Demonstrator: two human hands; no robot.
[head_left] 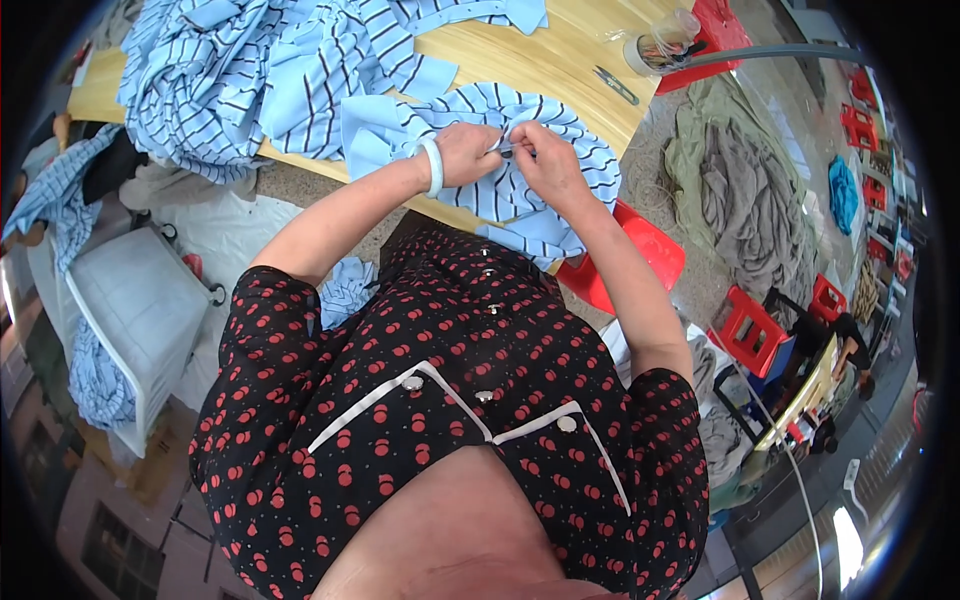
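We see both hands meeting over a light blue striped garment (520, 190) that lies at the near edge of the wooden surface (540, 60) and hangs partly over it. The left hand (468, 152), a pale bangle (433, 166) on its wrist, is pinched shut on a fold of the garment; the right hand (545, 160) is closed on the same fold right beside it, fingertips touching, with a small metal tool between them that we cannot make out clearly. A heap of matching striped cloth (250, 70) fills the far left of the surface. Small snips (616, 85) and a clear cup (662, 42) lie far right.
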